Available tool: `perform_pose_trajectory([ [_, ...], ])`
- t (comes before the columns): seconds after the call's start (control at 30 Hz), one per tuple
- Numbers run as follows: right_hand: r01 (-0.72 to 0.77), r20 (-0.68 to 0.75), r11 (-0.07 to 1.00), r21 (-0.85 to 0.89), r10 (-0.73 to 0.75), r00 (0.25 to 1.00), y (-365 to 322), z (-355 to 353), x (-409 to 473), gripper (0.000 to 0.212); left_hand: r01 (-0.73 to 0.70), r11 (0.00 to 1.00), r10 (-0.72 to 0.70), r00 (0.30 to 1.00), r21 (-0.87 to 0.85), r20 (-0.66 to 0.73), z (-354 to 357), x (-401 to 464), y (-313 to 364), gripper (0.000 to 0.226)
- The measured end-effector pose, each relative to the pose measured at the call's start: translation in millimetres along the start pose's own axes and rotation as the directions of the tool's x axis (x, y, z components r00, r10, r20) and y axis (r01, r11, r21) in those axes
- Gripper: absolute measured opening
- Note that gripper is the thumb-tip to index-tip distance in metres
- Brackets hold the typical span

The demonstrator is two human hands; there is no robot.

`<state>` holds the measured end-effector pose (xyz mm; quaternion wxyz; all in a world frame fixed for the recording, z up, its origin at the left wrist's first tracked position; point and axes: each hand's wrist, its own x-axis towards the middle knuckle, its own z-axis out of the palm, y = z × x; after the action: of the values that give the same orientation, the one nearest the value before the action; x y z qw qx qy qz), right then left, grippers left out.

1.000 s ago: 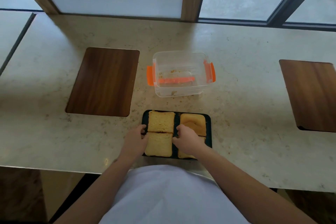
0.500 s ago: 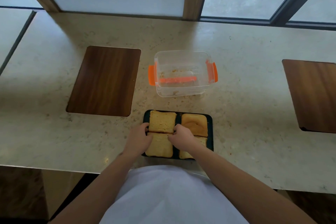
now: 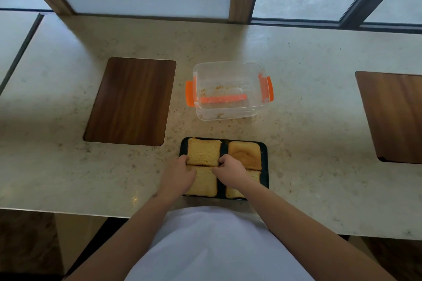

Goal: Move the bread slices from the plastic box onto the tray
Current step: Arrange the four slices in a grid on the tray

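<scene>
From the head view, we have four bread slices [image 3: 204,152] flat on the tray [image 3: 264,155]; the plastic box [image 3: 228,90] holds only crumbs. Our left hand [image 3: 180,174] and right hand [image 3: 230,170] pinch the far-left slice's near corners (lightly, we'd advise), squaring it. Its long axis runs slightly away from us.

bread slices [image 3: 204,152] on tray [image 3: 264,162] | plastic box [image 3: 228,90] behind tray | board [image 3: 131,100] left of box
</scene>
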<state>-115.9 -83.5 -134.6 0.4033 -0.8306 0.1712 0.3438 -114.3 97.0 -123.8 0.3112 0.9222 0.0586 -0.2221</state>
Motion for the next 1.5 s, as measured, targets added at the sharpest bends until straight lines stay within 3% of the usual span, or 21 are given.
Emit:
perform_pose_trajectory([
  [0.1,-0.013,-0.13,1.0,0.02,0.015,0.991,13.9,-14.0,-6.0,0.054,-0.096,0.995,0.096,0.995,0.008,-0.005,8.5,-8.8,20.7,0.045],
  [0.23,-0.095,-0.326,0.995,0.03,0.1,0.94,45.1,-41.0,-20.1,0.053,-0.021,0.976,0.09,0.947,-0.217,0.31,24.3,-10.2,59.0,0.053],
  [0.37,-0.192,-0.309,0.98,0.043,0.196,0.931,58.8,-51.2,-27.0,0.053,0.061,0.976,0.029,0.915,-0.209,0.403,42.5,0.5,78.2,0.064],
  [0.57,-0.179,-0.283,0.978,0.105,0.202,0.938,60.0,-49.4,-26.1,0.046,0.238,0.952,-0.129,0.882,-0.194,0.453,50.2,14.3,91.7,0.072],
  [0.7,-0.198,-0.268,0.975,0.097,0.217,0.938,58.3,-51.7,-27.5,0.051,0.234,0.955,-0.127,0.877,-0.182,0.463,50.2,17.1,95.3,0.069],
  [0.8,-0.222,-0.286,0.973,0.063,0.231,0.93,52.1,-55.2,-29.9,0.054,0.123,0.984,-0.06,0.907,-0.126,0.416,45.7,13.2,89.3,0.055],
  [0.93,-0.186,-0.333,0.983,-0.011,0.171,0.927,30.2,-52.6,-30.5,0.061,-0.074,0.994,0.089,0.971,-0.077,0.22,27.1,12.8,78.9,0.051],
  [1.17,-0.127,-0.278,0.977,-0.174,0.075,0.958,-11.3,-36.8,-31.9,0.064,-0.342,0.903,0.293,0.933,0.259,0.21,-1.2,8.9,68.0,0.05],
  [1.3,-0.129,-0.24,0.964,-0.233,0.072,0.968,-15.1,-25.4,-48.4,0.064,-0.376,0.851,0.288,0.918,0.367,0.271,1.0,-5.8,54.7,0.045],
  [1.5,-0.139,-0.292,0.938,-0.318,0.042,0.955,16.3,-7.3,-102.0,0.06,-0.371,0.819,0.336,0.929,0.439,0.157,25.1,-58.4,33.4,0.048],
])
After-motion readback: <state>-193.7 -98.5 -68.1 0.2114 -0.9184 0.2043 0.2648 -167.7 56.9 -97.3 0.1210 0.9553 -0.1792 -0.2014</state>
